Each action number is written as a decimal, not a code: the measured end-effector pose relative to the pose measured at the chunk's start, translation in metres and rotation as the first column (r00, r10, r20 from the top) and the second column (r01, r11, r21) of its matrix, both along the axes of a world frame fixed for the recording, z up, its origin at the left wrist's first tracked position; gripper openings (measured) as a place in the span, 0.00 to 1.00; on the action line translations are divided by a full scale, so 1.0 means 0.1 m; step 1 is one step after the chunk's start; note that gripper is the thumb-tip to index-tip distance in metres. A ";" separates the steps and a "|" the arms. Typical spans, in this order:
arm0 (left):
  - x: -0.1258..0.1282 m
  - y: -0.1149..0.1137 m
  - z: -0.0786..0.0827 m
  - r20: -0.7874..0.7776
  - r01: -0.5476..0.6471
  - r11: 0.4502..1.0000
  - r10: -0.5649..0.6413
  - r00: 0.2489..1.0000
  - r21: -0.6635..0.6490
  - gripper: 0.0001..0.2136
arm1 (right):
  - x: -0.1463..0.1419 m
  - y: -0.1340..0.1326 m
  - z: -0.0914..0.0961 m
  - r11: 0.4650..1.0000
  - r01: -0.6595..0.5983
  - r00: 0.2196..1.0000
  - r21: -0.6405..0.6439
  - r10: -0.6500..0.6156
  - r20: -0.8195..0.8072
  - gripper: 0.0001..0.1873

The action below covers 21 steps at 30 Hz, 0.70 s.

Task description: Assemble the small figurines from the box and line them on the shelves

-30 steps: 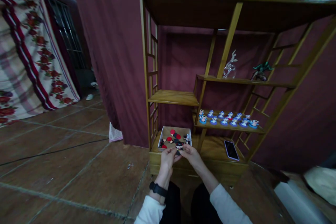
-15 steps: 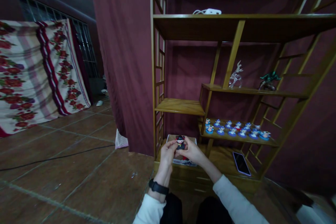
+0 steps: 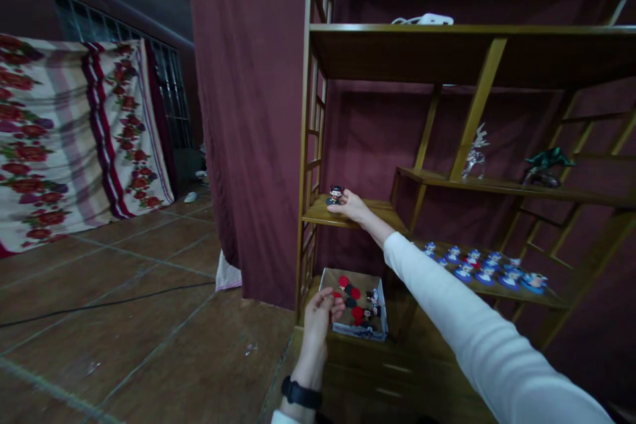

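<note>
My right hand [image 3: 352,206] is stretched out to the small wooden shelf [image 3: 370,218] on the left of the rack, its fingers pinched on a little black-haired figurine [image 3: 335,195] that stands near the shelf's front left corner. My left hand [image 3: 320,313] hangs lower, fingers curled loosely, at the near edge of a white cardboard box [image 3: 334,328] on the bottom board. The box holds red and black round bases and several more small figurines. A black watch [image 3: 299,393] is on my left wrist.
A row of blue-based figurines [image 3: 477,267] fills a lower shelf to the right. A clear glass ornament [image 3: 474,154] and a dark green figure [image 3: 545,165] stand on the shelf above. A white adapter [image 3: 430,18] lies on top. Maroon curtain [image 3: 248,112], floral blanket [image 3: 74,139], floor cable [image 3: 99,305] at left.
My right hand has carried the figurine up from in front of the box to the left shelf. My left hand has let go and stayed low by the box. The view shifted left.
</note>
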<state>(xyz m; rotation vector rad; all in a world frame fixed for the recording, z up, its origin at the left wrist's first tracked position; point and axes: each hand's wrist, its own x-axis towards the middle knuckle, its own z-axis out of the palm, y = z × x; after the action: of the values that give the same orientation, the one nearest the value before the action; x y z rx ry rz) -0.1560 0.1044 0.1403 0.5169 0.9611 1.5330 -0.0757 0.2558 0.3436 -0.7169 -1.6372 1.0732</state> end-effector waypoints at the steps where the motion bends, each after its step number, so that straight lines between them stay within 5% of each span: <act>1: 0.00 0.03 -0.11 0.009 0.013 1.000 -0.012 1.000 -0.010 0.11 | -0.07 0.12 0.03 0.999 0.016 1.000 -0.027 -0.016 0.020 0.29; 8: -0.07 0.19 -0.66 0.017 0.045 0.995 -0.043 0.999 -0.086 0.14 | -0.39 0.61 -0.08 0.987 0.028 0.981 -0.155 0.003 0.194 0.30; 21: 0.09 0.41 -1.06 -0.133 0.004 0.999 -0.009 0.991 -0.040 0.09 | -0.45 0.80 -0.20 0.995 0.072 0.946 -0.069 -0.046 0.322 0.28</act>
<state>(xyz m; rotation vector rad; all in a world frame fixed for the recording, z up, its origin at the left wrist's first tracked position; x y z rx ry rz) -0.1471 0.1450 0.0348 0.5996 1.0895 1.4849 -0.1207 0.3353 0.3234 -1.0309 -1.8400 1.0222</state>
